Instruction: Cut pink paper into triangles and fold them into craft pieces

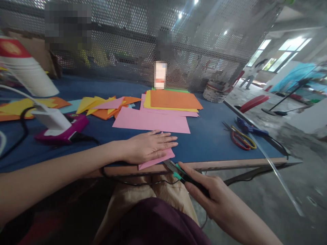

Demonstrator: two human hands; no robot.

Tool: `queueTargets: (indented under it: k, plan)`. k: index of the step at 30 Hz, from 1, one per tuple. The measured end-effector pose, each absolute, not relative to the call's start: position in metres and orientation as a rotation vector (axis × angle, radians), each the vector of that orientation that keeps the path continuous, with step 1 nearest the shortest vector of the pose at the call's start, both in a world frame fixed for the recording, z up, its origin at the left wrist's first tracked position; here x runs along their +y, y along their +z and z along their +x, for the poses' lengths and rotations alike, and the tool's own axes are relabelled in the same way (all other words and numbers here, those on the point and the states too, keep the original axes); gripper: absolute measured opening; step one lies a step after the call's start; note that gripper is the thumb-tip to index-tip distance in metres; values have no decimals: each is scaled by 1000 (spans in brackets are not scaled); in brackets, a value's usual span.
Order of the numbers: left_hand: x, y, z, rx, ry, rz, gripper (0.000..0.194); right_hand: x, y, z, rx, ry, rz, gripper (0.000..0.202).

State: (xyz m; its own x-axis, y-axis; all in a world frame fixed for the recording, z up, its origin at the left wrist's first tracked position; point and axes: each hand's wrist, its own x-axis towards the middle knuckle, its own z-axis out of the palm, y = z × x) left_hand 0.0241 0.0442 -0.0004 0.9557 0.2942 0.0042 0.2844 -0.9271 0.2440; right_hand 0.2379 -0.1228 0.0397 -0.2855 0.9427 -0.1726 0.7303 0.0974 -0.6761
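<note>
From where I stand, the pink paper piece [167,155] lies at the near edge of the blue tabletop [201,144], right in front of the seated person. It is a soft, matte pink, and much of it is hidden under the left hand [150,147]. What shows is a sharp corner pointing to the right, a straight near edge that slants down to the left, and a thin sliver poking up beyond the fingers. At its lower left a slanting line crosses the paper and looks like a crease; how many layers there are I can't tell.

The left hand presses down flat, fingers stretched out to the right, clasping nothing. The right hand [208,190] is wrapped around a cutter [192,180] with a black handle and bright green parts. Its grey blade points up and left, with the tip meeting the near edge of the paper; whether it sits inside a fold I can't make out.

Just beyond the left hand lies a larger pink sheet [150,119], smooth and flat, its far edge near a stack of coloured sheets [176,99] with orange uppermost and yellow beneath.
</note>
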Motion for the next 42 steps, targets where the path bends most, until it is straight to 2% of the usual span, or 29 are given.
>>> queueTargets:
  k: [42]
  plan:
    - [45,0,24,426,103,2832,51,-117,43,222,-2117,1052,-1488,50]
